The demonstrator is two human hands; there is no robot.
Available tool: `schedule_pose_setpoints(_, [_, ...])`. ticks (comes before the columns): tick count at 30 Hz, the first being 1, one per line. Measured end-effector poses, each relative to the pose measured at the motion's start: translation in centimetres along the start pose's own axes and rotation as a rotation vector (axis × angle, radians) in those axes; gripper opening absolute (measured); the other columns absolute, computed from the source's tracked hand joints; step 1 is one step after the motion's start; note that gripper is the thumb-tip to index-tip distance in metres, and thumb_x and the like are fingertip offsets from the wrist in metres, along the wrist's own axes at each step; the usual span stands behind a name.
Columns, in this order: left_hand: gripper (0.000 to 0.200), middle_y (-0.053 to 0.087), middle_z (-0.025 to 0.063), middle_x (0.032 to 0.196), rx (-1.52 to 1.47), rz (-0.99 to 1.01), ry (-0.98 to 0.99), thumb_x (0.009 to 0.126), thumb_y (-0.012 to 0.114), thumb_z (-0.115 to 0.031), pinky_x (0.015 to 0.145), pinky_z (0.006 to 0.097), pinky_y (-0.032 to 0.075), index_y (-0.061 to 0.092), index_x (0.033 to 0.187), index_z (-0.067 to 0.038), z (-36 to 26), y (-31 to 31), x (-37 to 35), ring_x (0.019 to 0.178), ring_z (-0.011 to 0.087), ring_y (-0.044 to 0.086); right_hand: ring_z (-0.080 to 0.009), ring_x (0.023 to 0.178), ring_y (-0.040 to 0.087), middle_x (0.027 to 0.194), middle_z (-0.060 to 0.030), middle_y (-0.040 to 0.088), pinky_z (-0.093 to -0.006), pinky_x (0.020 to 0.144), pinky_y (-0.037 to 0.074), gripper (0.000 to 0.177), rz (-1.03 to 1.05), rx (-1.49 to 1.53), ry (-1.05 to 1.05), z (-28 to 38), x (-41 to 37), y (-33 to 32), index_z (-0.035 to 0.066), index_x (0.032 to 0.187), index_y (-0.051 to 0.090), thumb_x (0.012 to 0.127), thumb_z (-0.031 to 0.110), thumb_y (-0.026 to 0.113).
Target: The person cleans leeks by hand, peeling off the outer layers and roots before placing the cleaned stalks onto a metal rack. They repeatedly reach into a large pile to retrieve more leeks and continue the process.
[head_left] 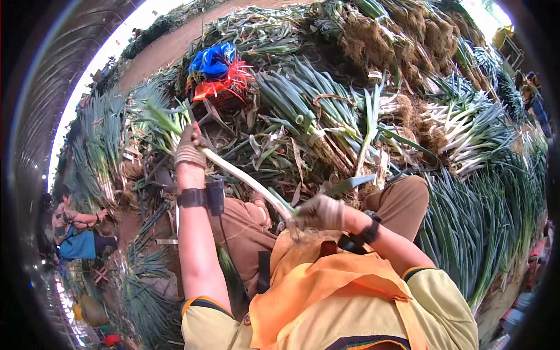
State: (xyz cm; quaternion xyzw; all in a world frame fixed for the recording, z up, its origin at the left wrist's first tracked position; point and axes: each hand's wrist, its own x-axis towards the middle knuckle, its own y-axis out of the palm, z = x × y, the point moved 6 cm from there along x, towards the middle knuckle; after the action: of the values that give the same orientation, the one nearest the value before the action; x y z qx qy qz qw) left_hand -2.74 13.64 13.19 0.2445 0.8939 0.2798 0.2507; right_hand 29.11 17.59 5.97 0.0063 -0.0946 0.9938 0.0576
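I hold one long leek (pixel 239 175) stretched between both gloved hands. My left hand (pixel 189 149) grips it near the green leaves, up and to the left. Close to my chest, my right hand (pixel 319 213) is closed around the white root end, where pale roots hang down. The white stalk runs diagonally across my brown-trousered lap. Each wrist carries a black band.
Heaps of leeks (pixel 466 134) with white stalks and earthy roots lie all around. A bundle of blue and red-orange bags or ties (pixel 219 70) sits ahead. Another person (pixel 73 230) crouches at the far left among the greens.
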Motion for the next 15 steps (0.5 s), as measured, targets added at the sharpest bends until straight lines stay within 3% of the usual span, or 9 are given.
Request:
schedule_pose_setpoints(1, [0.017,0.045,-0.0040,0.052,-0.034,-0.016,0.026,0.078,0.062,-0.021,0.036,0.0210,0.035,0.050,0.074,-0.010,-0.7,-0.5,0.4,0.036,0.0077,0.038,-0.0144,0.053,0.050,0.063,-0.0123,0.057,-0.0296,0.053,0.043,0.025,0.016,-0.102,-0.015,0.4,-1.9,0.1,0.005,0.081,0.063,0.082,0.029,0.058])
schedule_pose_setpoints(4, [0.017,0.041,-0.0046,0.050,-0.080,-0.051,0.009,0.080,0.059,-0.020,0.037,0.0207,0.034,0.047,0.073,-0.010,-2.4,-1.9,0.6,0.038,0.0072,0.038,-0.0209,0.057,0.049,0.069,-0.0134,0.057,-0.0322,0.058,0.044,0.023,0.140,-0.218,0.232,-1.1,-7.0,-0.9,0.005,0.086,0.060,0.079,0.027,0.059])
schedule_pose_setpoints(5, [0.018,0.042,-0.0048,0.051,-0.026,-0.083,0.082,0.081,0.057,-0.023,0.038,0.0223,0.034,0.047,0.075,-0.009,-3.9,-4.0,2.6,0.039,0.0074,0.038,-0.0207,0.057,0.049,0.066,-0.0104,0.056,-0.0315,0.058,0.044,0.018,0.244,-0.628,-0.036,-4.6,-9.2,0.1,0.007,0.084,0.061,0.078,0.023,0.058])
schedule_pose_setpoints(6, [0.019,0.042,-0.0049,0.051,0.000,-0.098,0.161,0.081,0.057,-0.023,0.038,0.0226,0.034,0.047,0.076,-0.008,-5.2,-4.2,1.4,0.039,0.0075,0.038,-0.0219,0.057,0.048,0.062,-0.0090,0.054,-0.0306,0.059,0.043,0.016,0.251,-0.399,0.341,-5.9,-12.1,-0.5,0.009,0.087,0.063,0.076,0.020,0.058])
schedule_pose_setpoints(8, [0.019,0.041,-0.0050,0.052,-0.008,-0.114,0.281,0.082,0.056,-0.024,0.040,0.0235,0.035,0.047,0.080,-0.007,-7.8,-5.3,2.0,0.040,0.0079,0.037,-0.0252,0.060,0.049,0.071,-0.0114,0.058,-0.0281,0.062,0.043,0.020,0.319,-0.299,0.448,-9.5,-15.7,-1.1,0.009,0.093,0.063,0.075,0.019,0.059])
schedule_pose_setpoints(9, [0.020,0.041,-0.0051,0.052,-0.030,-0.129,0.312,0.082,0.056,-0.024,0.041,0.0242,0.035,0.048,0.082,-0.006,-9.0,-7.0,3.6,0.041,0.0081,0.037,-0.0256,0.067,0.056,0.078,-0.0117,0.062,-0.0290,0.065,0.045,0.018,0.290,-0.392,0.586,-13.5,-16.9,-1.6,0.007,0.088,0.064,0.075,0.018,0.059])
schedule_pose_setpoints(11, [0.011,0.044,-0.0019,0.055,-0.177,-0.005,0.297,0.077,0.059,-0.007,0.042,0.0205,0.037,0.049,0.081,-0.003,-7.9,-4.6,0.7,0.042,0.0089,0.038,-0.0273,0.075,0.060,0.082,-0.0132,0.063,-0.0314,0.067,0.046,0.024,0.195,-0.856,0.678,-5.7,-13.7,-5.4,0.008,0.096,0.061,0.074,0.019,0.059])
schedule_pose_setpoints(13, [0.014,0.044,-0.0016,0.055,-0.084,0.024,0.350,0.078,0.059,-0.010,0.042,0.0203,0.037,0.050,0.084,-0.003,-7.4,-3.2,-0.8,0.043,0.0086,0.039,-0.0286,0.088,0.059,0.095,-0.0153,0.061,-0.0331,0.071,0.047,0.041,0.004,-0.910,0.582,-3.4,-9.9,-7.0,0.010,0.111,0.054,0.071,0.014,0.063])
schedule_pose_setpoints(15, [0.018,0.044,-0.0018,0.055,-0.149,0.024,0.249,0.079,0.060,-0.015,0.041,0.0191,0.036,0.051,0.089,-0.003,-5.6,-2.6,-2.0,0.043,0.0065,0.038,-0.0264,0.093,0.057,0.105,-0.0150,0.058,-0.0324,0.075,0.046,0.057,-0.296,-0.506,0.160,0.0,-6.2,-6.5,0.011,0.122,0.043,0.070,0.010,0.066])
